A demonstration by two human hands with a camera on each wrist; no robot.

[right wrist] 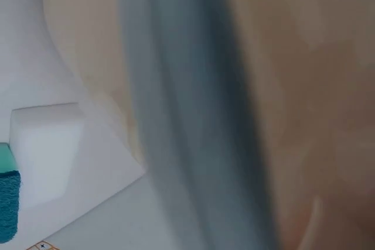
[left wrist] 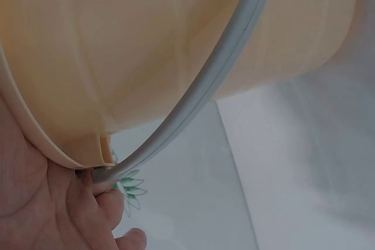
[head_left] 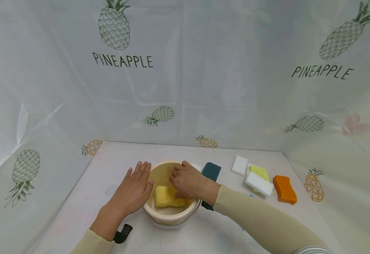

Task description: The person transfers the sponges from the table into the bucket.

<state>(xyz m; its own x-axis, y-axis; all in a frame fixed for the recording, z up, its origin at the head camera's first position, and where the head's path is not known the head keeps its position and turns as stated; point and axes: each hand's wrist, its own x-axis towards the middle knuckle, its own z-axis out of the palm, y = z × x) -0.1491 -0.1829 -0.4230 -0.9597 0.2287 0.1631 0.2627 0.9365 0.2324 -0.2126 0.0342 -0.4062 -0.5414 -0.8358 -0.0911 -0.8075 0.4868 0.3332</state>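
A cream bucket (head_left: 165, 218) stands on the table, and a yellow sponge (head_left: 164, 197) lies inside it. My left hand (head_left: 135, 190) rests along the bucket's left rim with fingers straight. In the left wrist view its fingers (left wrist: 88, 203) touch the rim beside the grey handle (left wrist: 199, 86). My right hand (head_left: 188, 181) reaches over the right side into the bucket, fingers loosely bent above the sponge and thumb over it. Whether the thumb touches the sponge is hard to tell. The grey handle (right wrist: 187, 109) blocks much of the right wrist view.
Right of the bucket lie a dark teal pad (head_left: 211, 171), a white sponge (head_left: 239, 165), a yellow sponge (head_left: 259, 171) partly under another white one (head_left: 259, 183), and an orange sponge (head_left: 285, 189). A pineapple-printed sheet (head_left: 185, 81) hangs behind the table.
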